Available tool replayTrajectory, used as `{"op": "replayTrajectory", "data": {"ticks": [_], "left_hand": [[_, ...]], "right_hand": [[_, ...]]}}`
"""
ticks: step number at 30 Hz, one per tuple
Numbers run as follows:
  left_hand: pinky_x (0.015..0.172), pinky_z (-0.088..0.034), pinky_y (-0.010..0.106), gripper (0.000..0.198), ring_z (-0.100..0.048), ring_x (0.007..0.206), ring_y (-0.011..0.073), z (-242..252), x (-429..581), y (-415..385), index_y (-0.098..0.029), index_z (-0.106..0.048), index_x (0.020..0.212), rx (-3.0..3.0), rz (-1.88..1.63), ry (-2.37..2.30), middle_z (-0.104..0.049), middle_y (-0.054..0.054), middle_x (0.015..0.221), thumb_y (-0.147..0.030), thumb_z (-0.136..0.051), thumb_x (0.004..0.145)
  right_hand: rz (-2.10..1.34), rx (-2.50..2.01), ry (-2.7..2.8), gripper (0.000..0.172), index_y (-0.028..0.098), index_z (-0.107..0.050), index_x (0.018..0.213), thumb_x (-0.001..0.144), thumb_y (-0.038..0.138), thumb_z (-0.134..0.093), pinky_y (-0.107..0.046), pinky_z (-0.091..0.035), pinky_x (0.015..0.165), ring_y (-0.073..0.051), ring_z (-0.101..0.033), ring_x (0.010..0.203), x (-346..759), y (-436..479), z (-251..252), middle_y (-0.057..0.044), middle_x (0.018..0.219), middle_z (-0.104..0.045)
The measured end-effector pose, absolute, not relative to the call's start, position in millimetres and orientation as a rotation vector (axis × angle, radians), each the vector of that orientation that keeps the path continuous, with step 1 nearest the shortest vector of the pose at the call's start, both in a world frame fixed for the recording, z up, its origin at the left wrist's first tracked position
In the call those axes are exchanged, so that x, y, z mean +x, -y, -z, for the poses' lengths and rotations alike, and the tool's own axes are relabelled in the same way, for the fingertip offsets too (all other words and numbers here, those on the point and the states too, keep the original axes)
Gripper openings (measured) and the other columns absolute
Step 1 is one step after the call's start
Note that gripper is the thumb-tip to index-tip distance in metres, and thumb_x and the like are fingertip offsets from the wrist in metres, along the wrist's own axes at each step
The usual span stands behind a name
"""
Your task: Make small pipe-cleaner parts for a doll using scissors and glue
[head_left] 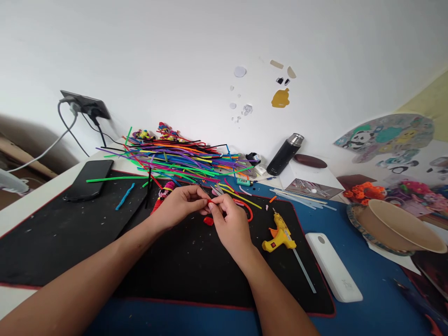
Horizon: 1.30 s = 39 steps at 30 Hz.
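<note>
My left hand (185, 204) and my right hand (231, 224) meet over the black mat (189, 270), fingertips pinched together. Between them shows a bit of red pipe cleaner (210, 201), mostly hidden by the fingers. A coiled red piece (208, 220) shows just below the fingertips; whether it joins the held bit I cannot tell. Scissors (250, 211) with red handles lie behind my right hand. Partly covered by my left wrist is a red, pink and yellow pipe-cleaner figure (164, 192). A yellow glue gun (280, 233) with a glue stick in it rests to the right.
Many coloured pipe cleaners (189, 161) are heaped at the back. A phone (90, 179) and a twisted blue piece (125, 196) lie left. On the right are a white power bank (334, 267), a beige bowl (402, 224), loose glue sticks (303, 199) and a black flask (285, 155).
</note>
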<state>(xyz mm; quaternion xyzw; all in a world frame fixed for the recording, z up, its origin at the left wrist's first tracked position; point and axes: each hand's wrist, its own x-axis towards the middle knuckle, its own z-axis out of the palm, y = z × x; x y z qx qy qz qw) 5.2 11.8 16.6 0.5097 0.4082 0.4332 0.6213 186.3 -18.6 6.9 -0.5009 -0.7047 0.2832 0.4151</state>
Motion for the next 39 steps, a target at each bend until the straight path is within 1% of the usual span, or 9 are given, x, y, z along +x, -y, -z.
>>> {"op": "replayTrajectory", "data": {"ticks": [4,8,14,18,24,28,30,33,39], "left_hand": [[0.068,-0.061,0.025,0.029,-0.073,0.066,0.0148,-18.1,6.3,-10.9,-0.016,-0.075,0.079,1.139,-1.013,-0.945,-0.076,0.001,0.072,-0.036,-0.092,0.068],[0.068,-0.060,0.024,0.031,-0.074,0.066,0.0149,-18.6,7.2,-10.7,-0.016,-0.076,0.079,1.085,-1.017,-0.930,-0.077,0.002,0.073,-0.036,-0.094,0.066],[0.067,-0.060,0.023,0.035,-0.074,0.067,0.0144,-17.7,6.6,-10.4,-0.015,-0.078,0.081,1.022,-1.022,-0.880,-0.078,0.003,0.075,-0.040,-0.096,0.065],[0.071,-0.062,0.024,0.038,-0.075,0.069,0.0153,-18.0,4.8,-10.2,-0.014,-0.079,0.083,1.023,-1.002,-0.886,-0.079,0.005,0.080,-0.045,-0.095,0.066],[0.073,-0.063,0.028,0.037,-0.074,0.069,0.0162,-15.8,4.7,-11.9,-0.015,-0.079,0.082,1.071,-1.005,-0.892,-0.079,0.005,0.080,-0.046,-0.094,0.068],[0.073,-0.063,0.031,0.037,-0.074,0.070,0.0178,-15.7,5.2,-12.1,-0.016,-0.076,0.082,1.116,-1.002,-0.922,-0.078,0.005,0.078,-0.046,-0.093,0.068],[0.073,-0.063,0.031,0.037,-0.073,0.070,0.0177,-17.0,5.4,-11.6,-0.016,-0.075,0.080,1.122,-1.000,-0.933,-0.077,0.004,0.077,-0.046,-0.093,0.068],[0.074,-0.062,0.030,0.037,-0.073,0.069,0.0168,-18.7,5.5,-10.8,-0.016,-0.075,0.080,1.111,-1.005,-0.934,-0.076,0.002,0.076,-0.045,-0.093,0.067],[0.074,-0.062,0.029,0.038,-0.073,0.070,0.0163,-17.1,5.4,-11.1,-0.015,-0.077,0.082,1.069,-1.002,-0.908,-0.077,0.004,0.079,-0.046,-0.094,0.067]], "right_hand": [[-0.704,-1.249,1.770,0.009,0.025,-0.064,0.098,0.101,0.031,-0.059,-0.028,-0.048,0.065,-0.019,-0.071,0.068,187.0,18.5,-5.5,0.001,0.073,-0.073],[-0.770,-1.220,1.707,0.010,0.025,-0.064,0.099,0.101,0.033,-0.060,-0.028,-0.050,0.065,-0.020,-0.073,0.071,186.5,18.2,-5.3,-0.001,0.078,-0.075],[-0.805,-1.208,1.677,0.011,0.024,-0.063,0.099,0.101,0.035,-0.060,-0.027,-0.051,0.065,-0.019,-0.074,0.071,185.8,18.9,-8.0,-0.001,0.079,-0.076],[-0.774,-1.226,1.686,0.012,0.024,-0.064,0.099,0.101,0.035,-0.060,-0.027,-0.050,0.064,-0.018,-0.073,0.071,186.6,18.6,-9.0,-0.001,0.078,-0.076],[-0.769,-1.239,1.707,0.012,0.024,-0.064,0.097,0.101,0.034,-0.060,-0.027,-0.049,0.063,-0.018,-0.071,0.069,186.7,19.0,-9.8,0.000,0.077,-0.075],[-0.767,-1.228,1.719,0.011,0.024,-0.063,0.095,0.101,0.032,-0.058,-0.028,-0.050,0.068,-0.018,-0.072,0.067,185.0,20.3,-12.1,0.001,0.075,-0.074],[-0.758,-1.224,1.731,0.011,0.025,-0.063,0.095,0.101,0.031,-0.058,-0.029,-0.050,0.070,-0.017,-0.071,0.066,184.4,20.6,-13.0,0.002,0.073,-0.072],[-0.743,-1.237,1.744,0.010,0.025,-0.063,0.095,0.101,0.032,-0.058,-0.028,-0.049,0.067,-0.018,-0.070,0.065,184.6,20.5,-12.7,0.003,0.071,-0.071],[-0.722,-1.260,1.737,0.012,0.024,-0.065,0.098,0.101,0.034,-0.058,-0.027,-0.048,0.065,-0.018,-0.069,0.067,186.2,19.8,-9.9,0.001,0.074,-0.073]]}}
